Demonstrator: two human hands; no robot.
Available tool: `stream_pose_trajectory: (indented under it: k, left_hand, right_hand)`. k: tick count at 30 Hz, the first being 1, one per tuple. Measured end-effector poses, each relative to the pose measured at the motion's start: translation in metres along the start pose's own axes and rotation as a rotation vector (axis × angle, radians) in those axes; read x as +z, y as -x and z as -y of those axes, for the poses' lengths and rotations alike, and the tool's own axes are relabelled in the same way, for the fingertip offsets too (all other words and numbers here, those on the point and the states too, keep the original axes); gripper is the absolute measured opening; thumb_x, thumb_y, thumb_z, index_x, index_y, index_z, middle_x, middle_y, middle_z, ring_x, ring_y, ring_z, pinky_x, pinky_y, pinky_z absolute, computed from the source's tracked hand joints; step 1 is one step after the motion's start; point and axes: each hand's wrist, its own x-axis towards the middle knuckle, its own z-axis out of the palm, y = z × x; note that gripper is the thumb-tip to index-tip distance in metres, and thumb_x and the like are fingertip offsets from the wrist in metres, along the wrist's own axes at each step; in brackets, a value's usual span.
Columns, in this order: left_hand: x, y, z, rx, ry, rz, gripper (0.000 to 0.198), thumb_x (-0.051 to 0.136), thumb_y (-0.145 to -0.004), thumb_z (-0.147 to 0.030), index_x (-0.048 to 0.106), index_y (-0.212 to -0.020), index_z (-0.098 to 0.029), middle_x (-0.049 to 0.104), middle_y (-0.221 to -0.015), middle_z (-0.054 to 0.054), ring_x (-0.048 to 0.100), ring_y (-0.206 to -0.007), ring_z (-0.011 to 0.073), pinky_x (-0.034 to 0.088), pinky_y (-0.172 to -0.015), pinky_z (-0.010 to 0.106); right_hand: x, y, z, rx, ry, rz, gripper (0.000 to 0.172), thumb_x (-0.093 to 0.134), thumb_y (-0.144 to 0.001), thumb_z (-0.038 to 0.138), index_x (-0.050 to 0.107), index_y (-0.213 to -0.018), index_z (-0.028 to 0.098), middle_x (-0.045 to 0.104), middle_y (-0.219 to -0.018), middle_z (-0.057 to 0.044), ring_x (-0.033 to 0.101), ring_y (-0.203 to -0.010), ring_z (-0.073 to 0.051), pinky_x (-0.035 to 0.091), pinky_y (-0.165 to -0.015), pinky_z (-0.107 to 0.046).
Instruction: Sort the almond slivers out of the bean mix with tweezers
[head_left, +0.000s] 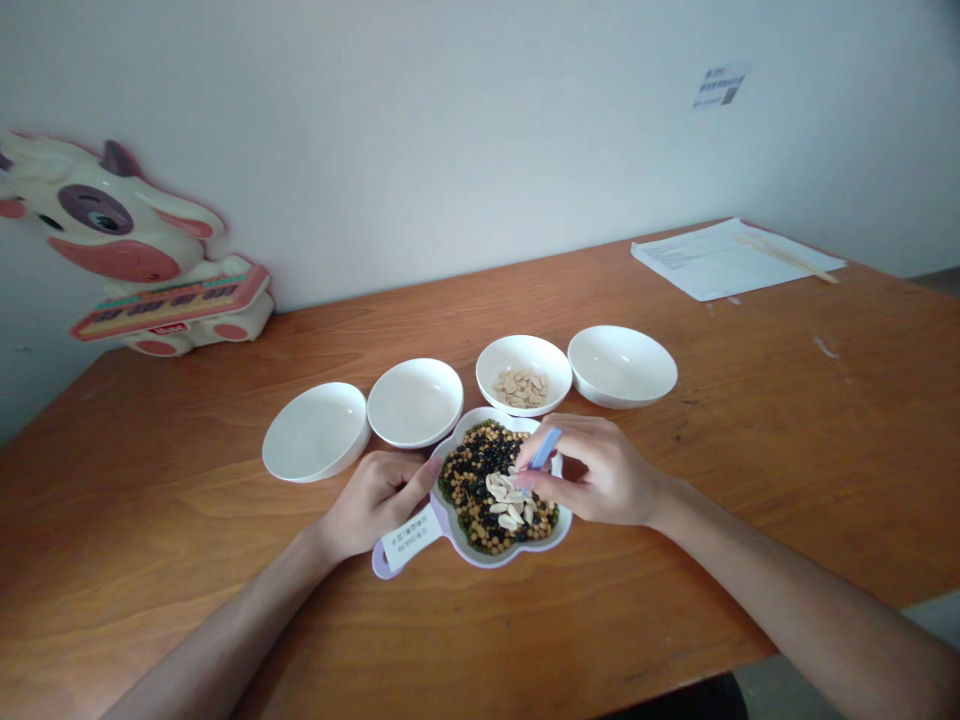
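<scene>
Four bowls (416, 405) are standing beyond the tray (386, 563), left fingers (417, 491) gripping its left edge, right fingers (559, 488) pinching a blue tool (545, 448), bench (787, 450) extending rightward.

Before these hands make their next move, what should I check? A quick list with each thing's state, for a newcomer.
1. Left hand steadying the dish: ok, thumb at its rim.
2. Right hand gripping the blue tool: ok.
3. Tool's tip closed on a seed: cannot tell, too small.
4. White seeds apart from the beans: not ok, they lie on top.
5. Seed-holding bowl upright: ok.
</scene>
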Motion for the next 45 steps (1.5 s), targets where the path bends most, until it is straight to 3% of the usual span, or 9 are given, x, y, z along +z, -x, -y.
stream_pose_trajectory:
  k: [24,28,35,39,45]
  left_hand:
    - [0.0,0.0,-0.001,0.012,0.0,-0.007,0.058,0.037,-0.108,-0.039,0.038,-0.055,-0.015,0.046,-0.053,-0.001,0.034,-0.049,0.0066,0.03,-0.047,0.021]
    - [0.0,0.0,-0.001,0.015,-0.006,-0.013,0.059,0.037,-0.108,-0.04,0.039,-0.055,-0.015,0.046,-0.053,-0.001,0.034,-0.048,0.0066,0.03,-0.047,0.02]
    - [0.0,0.0,-0.002,0.024,0.006,-0.014,0.059,0.036,-0.108,-0.04,0.038,-0.054,-0.015,0.046,-0.051,-0.001,0.034,-0.048,0.0066,0.03,-0.045,0.019]
    - [0.0,0.0,-0.001,0.019,-0.011,-0.021,0.059,0.037,-0.108,-0.04,0.037,-0.055,-0.015,0.045,-0.052,-0.001,0.035,-0.048,0.0064,0.03,-0.046,0.019]
    - [0.0,0.0,-0.001,0.002,-0.004,-0.008,0.059,0.037,-0.108,-0.041,0.036,-0.055,-0.015,0.046,-0.052,-0.001,0.034,-0.048,0.0063,0.029,-0.047,0.02]
  right_hand:
    - [0.001,0.0,0.004,0.135,-0.041,-0.029,0.014,0.071,-0.091,0.032,0.072,-0.086,0.02,0.075,-0.07,0.001,0.063,-0.053,-0.009,0.048,-0.049,-0.019]
    - [0.0,-0.001,0.004,0.181,-0.003,-0.18,0.009,0.07,-0.092,0.03,0.071,-0.088,0.021,0.077,-0.074,0.0,0.067,-0.058,-0.011,0.051,-0.05,-0.022]
    - [-0.008,-0.002,-0.002,0.308,0.106,-0.521,0.012,0.066,-0.095,0.034,0.068,-0.091,0.022,0.072,-0.07,0.001,0.06,-0.049,-0.01,0.047,-0.044,-0.023]
    - [-0.01,-0.002,-0.004,0.312,0.141,-0.59,0.01,0.066,-0.096,0.033,0.068,-0.094,0.024,0.075,-0.084,-0.001,0.061,-0.052,-0.01,0.049,-0.046,-0.025]
    - [-0.008,-0.001,-0.009,0.323,0.097,-0.594,0.008,0.067,-0.095,0.032,0.068,-0.097,0.024,0.074,-0.083,0.0,0.066,-0.06,-0.012,0.054,-0.055,-0.027]
